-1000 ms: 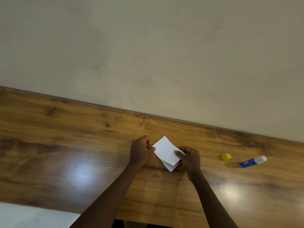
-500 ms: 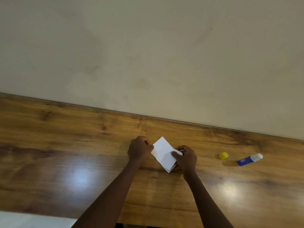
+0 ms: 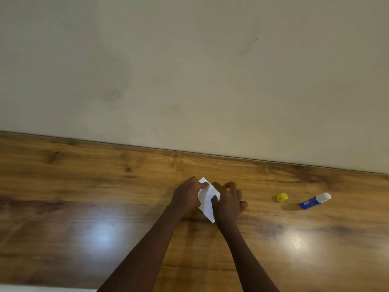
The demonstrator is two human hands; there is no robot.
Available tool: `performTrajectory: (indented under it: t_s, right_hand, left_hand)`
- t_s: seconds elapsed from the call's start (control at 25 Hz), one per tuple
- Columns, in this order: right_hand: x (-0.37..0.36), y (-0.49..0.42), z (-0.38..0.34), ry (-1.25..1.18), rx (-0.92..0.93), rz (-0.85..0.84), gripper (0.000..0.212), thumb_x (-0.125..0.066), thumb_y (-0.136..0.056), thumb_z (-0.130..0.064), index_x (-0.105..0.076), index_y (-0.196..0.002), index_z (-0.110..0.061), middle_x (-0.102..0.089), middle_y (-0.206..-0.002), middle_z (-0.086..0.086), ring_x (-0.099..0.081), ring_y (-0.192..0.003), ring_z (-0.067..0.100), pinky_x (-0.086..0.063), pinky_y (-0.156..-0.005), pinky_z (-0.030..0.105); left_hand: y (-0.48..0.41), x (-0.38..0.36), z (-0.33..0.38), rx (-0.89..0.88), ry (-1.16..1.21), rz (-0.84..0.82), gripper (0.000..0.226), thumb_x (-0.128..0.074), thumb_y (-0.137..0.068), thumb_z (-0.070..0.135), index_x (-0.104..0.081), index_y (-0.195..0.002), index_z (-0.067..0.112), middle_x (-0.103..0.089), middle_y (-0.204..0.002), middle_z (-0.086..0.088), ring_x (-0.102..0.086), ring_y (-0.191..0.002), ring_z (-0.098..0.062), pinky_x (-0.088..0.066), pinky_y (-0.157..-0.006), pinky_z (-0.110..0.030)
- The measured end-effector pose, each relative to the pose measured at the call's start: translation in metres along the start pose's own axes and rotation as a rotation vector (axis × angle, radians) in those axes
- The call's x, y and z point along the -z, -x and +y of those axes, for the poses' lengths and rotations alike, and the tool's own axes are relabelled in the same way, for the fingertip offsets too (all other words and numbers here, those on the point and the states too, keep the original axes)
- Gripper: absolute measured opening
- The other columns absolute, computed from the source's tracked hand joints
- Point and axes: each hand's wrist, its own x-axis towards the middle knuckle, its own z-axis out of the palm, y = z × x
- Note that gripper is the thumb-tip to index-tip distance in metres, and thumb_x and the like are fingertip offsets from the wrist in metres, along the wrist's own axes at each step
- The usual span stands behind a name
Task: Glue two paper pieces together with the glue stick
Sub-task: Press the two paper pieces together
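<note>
Two white paper pieces (image 3: pixel 205 200) lie stacked on the wooden table (image 3: pixel 84 197), one on top of the other. My left hand (image 3: pixel 187 196) presses on their left edge with the thumb on the top corner. My right hand (image 3: pixel 228 200) lies on their right side, fingers spread, thumb pressing the middle of the paper. Both hands cover much of the sheets. The blue glue stick (image 3: pixel 314 201) lies on its side to the right, its white glue tip bare. Its yellow cap (image 3: pixel 282 197) stands apart, just to its left.
A plain beige wall (image 3: pixel 189 70) rises right behind the table's far edge. Two bright light reflections sit on the tabletop, left and right of my arms. A white strip (image 3: pixel 42 288) shows at the bottom left corner.
The papers went from held and slightly lifted to lying flat. My hands moved inward over them; my right hand's fingers spread out and now press down on the sheets.
</note>
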Motion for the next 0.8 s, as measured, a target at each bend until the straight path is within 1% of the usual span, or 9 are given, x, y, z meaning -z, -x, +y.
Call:
performTrajectory:
  t_s: [0.08,0.2,0.32,0.44,0.6,0.68,0.72,0.76,0.8]
  right_hand:
    - [-0.002,0.001,-0.004,0.13,0.111,-0.059,0.05,-0.05,-0.08,-0.004,-0.049,-0.121,-0.031,-0.039,-0.127,0.006,-0.035,-0.112,0.026,-0.026,-0.086,0.041]
    - [-0.004,0.005,0.002,0.216,0.161,-0.119,0.05,-0.046,-0.085,-0.009,-0.038,-0.129,-0.031,-0.034,-0.132,0.006,-0.032,-0.115,0.027,-0.026,-0.088,0.042]
    - [0.001,0.014,0.02,0.212,0.082,-0.095,0.043,-0.04,-0.088,-0.018,-0.039,-0.13,-0.029,-0.034,-0.132,0.007,-0.032,-0.116,0.027,-0.024,-0.091,0.041]
    - [0.006,0.029,0.036,0.224,-0.022,-0.102,0.04,-0.038,-0.09,-0.032,-0.036,-0.13,-0.03,-0.032,-0.13,0.006,-0.029,-0.116,0.025,-0.025,-0.093,0.043]
    - [0.013,0.035,0.037,0.21,-0.018,-0.117,0.044,-0.041,-0.09,-0.038,-0.033,-0.133,-0.029,-0.03,-0.135,0.005,-0.027,-0.121,0.025,-0.025,-0.097,0.041]
    - [0.017,0.038,0.035,0.227,0.026,-0.141,0.044,-0.043,-0.089,-0.035,-0.036,-0.132,-0.026,-0.03,-0.137,0.006,-0.029,-0.122,0.026,-0.026,-0.096,0.041]
    - [0.02,0.043,0.033,0.226,0.076,-0.133,0.042,-0.049,-0.087,-0.032,-0.042,-0.128,-0.024,-0.035,-0.135,0.008,-0.035,-0.12,0.028,-0.03,-0.093,0.043]
    - [0.021,0.05,0.031,0.232,0.143,-0.111,0.04,-0.058,-0.081,-0.03,-0.052,-0.12,-0.023,-0.046,-0.129,0.009,-0.045,-0.113,0.029,-0.037,-0.086,0.045]
    - [0.022,0.058,0.032,0.245,0.216,-0.091,0.04,-0.069,-0.071,-0.031,-0.061,-0.109,-0.023,-0.057,-0.118,0.009,-0.056,-0.101,0.029,-0.045,-0.074,0.045]
  left_hand:
    - [0.0,-0.003,0.001,0.022,0.006,0.051,0.049,-0.059,-0.084,0.012,-0.045,-0.13,0.02,-0.055,-0.119,-0.009,-0.053,-0.107,-0.022,-0.045,-0.081,-0.026]
    - [-0.002,-0.006,0.001,0.02,-0.042,0.057,0.052,-0.059,-0.084,0.018,-0.041,-0.133,0.021,-0.052,-0.126,-0.008,-0.051,-0.113,-0.022,-0.045,-0.086,-0.027]
    - [-0.004,-0.007,0.0,0.014,-0.119,0.02,0.062,-0.062,-0.082,0.019,-0.034,-0.137,0.024,-0.047,-0.133,-0.006,-0.048,-0.117,-0.021,-0.045,-0.091,-0.028]
    - [-0.004,-0.009,-0.001,0.019,-0.164,0.022,0.068,-0.065,-0.079,0.017,-0.031,-0.138,0.025,-0.045,-0.136,-0.005,-0.048,-0.117,-0.02,-0.045,-0.092,-0.028]
    - [-0.005,-0.008,0.0,0.027,-0.145,0.03,0.068,-0.065,-0.079,0.018,-0.032,-0.138,0.026,-0.044,-0.137,-0.004,-0.048,-0.117,-0.02,-0.045,-0.093,-0.027]
    - [-0.005,-0.006,0.001,0.043,-0.091,0.024,0.065,-0.063,-0.079,0.017,-0.034,-0.137,0.025,-0.045,-0.136,-0.004,-0.048,-0.116,-0.02,-0.046,-0.092,-0.027]
    - [-0.004,-0.006,0.002,0.05,-0.062,0.024,0.063,-0.063,-0.079,0.017,-0.036,-0.136,0.024,-0.046,-0.135,-0.004,-0.048,-0.116,-0.021,-0.046,-0.092,-0.027]
    - [-0.004,-0.006,0.002,0.054,-0.041,0.023,0.062,-0.062,-0.079,0.018,-0.037,-0.135,0.024,-0.046,-0.135,-0.004,-0.049,-0.116,-0.021,-0.046,-0.092,-0.027]
    - [-0.004,-0.006,0.002,0.052,-0.032,0.023,0.06,-0.062,-0.079,0.019,-0.038,-0.135,0.023,-0.047,-0.135,-0.004,-0.049,-0.116,-0.02,-0.046,-0.091,-0.027]
